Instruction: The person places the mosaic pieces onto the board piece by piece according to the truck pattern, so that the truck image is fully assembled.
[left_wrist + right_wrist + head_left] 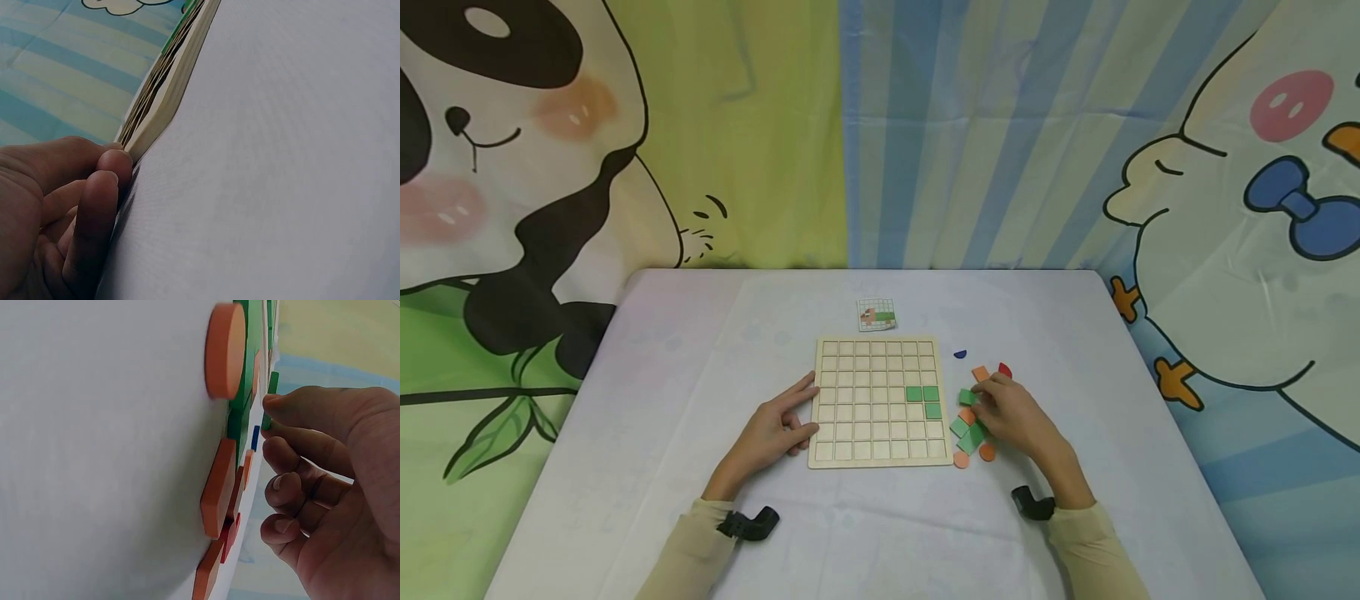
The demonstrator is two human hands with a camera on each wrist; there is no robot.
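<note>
Right hand (pixel 1017 417) pinches a green square tile (pixel 273 382), flat pieces (pixel 972 438) below; fingers parted, left hand (pixel 769 432) touches gridded wooden board (pixel 874 414).

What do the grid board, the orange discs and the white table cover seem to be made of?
Board: likely wood, dull finish, from its pale tan colour and plain edge.
Orange discs: perhaps painted wood, possibly plastic; matte, with orange on both face and rim.
White table cover: probably fabric, matte; soft creases show, though thin plastic isn't ruled out.
</note>
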